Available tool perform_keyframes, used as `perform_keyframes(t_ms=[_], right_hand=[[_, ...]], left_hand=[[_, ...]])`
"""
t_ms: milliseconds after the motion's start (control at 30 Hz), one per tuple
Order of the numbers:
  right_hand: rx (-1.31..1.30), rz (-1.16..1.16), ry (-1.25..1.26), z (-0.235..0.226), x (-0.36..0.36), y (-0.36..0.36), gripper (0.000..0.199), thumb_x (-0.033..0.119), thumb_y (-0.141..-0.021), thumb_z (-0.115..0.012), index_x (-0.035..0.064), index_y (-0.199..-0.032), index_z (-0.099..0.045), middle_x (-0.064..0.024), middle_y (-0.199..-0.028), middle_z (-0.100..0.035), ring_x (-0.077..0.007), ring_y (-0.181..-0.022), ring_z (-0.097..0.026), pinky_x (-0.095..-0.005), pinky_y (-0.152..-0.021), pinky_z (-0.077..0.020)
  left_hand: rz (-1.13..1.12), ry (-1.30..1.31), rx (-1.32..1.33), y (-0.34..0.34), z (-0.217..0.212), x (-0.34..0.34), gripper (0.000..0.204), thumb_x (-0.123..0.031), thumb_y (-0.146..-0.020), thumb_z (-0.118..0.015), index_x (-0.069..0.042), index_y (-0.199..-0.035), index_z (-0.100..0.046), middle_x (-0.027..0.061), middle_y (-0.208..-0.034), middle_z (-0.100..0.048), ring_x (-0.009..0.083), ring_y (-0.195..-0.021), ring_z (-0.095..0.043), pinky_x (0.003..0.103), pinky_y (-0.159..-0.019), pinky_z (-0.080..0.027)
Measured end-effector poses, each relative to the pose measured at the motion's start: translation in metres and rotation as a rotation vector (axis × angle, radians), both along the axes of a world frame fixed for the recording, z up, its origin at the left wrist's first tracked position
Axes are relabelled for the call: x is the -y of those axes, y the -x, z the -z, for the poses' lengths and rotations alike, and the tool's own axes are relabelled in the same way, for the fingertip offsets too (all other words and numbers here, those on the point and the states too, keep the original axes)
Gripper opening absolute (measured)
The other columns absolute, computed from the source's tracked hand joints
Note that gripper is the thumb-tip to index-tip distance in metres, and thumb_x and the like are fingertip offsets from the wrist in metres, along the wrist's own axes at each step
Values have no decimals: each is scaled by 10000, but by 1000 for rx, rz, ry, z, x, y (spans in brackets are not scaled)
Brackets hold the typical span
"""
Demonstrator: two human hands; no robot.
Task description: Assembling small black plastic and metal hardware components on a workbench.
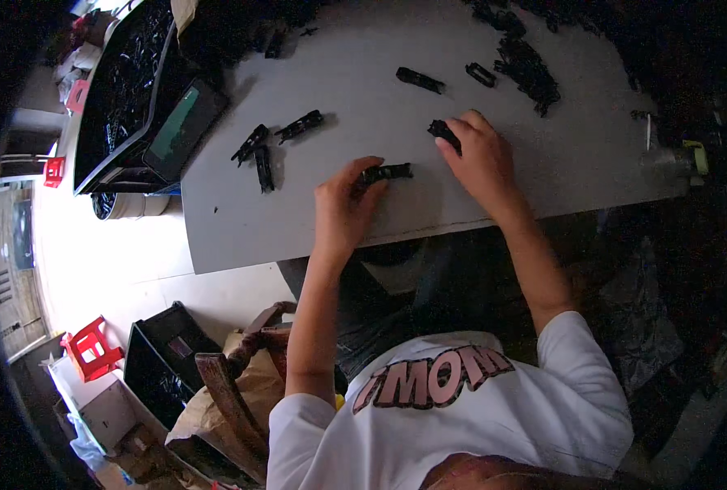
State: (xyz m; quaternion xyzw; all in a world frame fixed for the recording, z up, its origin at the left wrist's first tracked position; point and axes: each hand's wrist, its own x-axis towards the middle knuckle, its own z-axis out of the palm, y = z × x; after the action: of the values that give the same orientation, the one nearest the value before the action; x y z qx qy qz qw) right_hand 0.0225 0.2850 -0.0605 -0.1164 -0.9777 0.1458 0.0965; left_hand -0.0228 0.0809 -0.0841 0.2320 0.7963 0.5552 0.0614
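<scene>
My left hand (343,204) rests on the grey table (543,163) near its front edge, its fingers closed on a long black plastic part (388,172). A little to the right, my right hand (482,155) lies on the table with its fingertips gripping a smaller black part (443,132). Three similar black parts (269,147) lie loose on the table to the left of my left hand. Two more black parts (420,79) lie beyond my right hand.
A heap of black parts (526,65) sits at the table's far right. A dark tray (131,82) full of black pieces and a tablet-like screen (184,126) are at the far left. On the floor stand a black crate (167,359), a brown sack (233,400) and a red stool (90,347).
</scene>
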Motion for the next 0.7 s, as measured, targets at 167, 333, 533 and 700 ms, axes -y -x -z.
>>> perform_keyframes(t_ms=[167, 333, 533, 700], right_hand=[[-43, -7, 21, -8, 6, -2, 304, 177, -831, -642, 19, -1087, -603, -120, -1007, -567, -273, -880, -602, -350, -733, -499], [-77, -191, 29, 3, 3, -5, 311, 95, -815, -647, 16, -1110, -595, -117, -1004, -554, -266, -893, -593, -361, -735, -495], [-176, -263, 118, 9, 0, -12, 311, 61, -809, -639, 23, -1114, -593, -114, -1034, -553, -274, -922, -586, -357, -774, -490], [-180, -247, 250, 8, 0, -13, 302, 64, -816, -631, 22, -1113, -591, -119, -1034, -560, -274, -930, -584, -354, -782, -485]], left_hand=[[8, 95, 33, 1, -6, 2, 279, -10, -755, -664, -48, -1030, -634, 92, -734, -631, 126, -659, -589, 261, -637, -474], [172, -94, -229, 10, 5, -14, 318, -29, -728, -674, -86, -1037, -624, 124, -1000, -656, 212, -747, -644, 322, -687, -497], [308, 70, -105, 3, 1, -23, 292, -92, -732, -671, -121, -1019, -630, 71, -1175, -604, 273, -815, -642, 345, -718, -499], [297, 111, -87, 1, 0, -22, 280, -100, -732, -676, -123, -1008, -637, 75, -1180, -599, 281, -830, -641, 350, -723, -499]])
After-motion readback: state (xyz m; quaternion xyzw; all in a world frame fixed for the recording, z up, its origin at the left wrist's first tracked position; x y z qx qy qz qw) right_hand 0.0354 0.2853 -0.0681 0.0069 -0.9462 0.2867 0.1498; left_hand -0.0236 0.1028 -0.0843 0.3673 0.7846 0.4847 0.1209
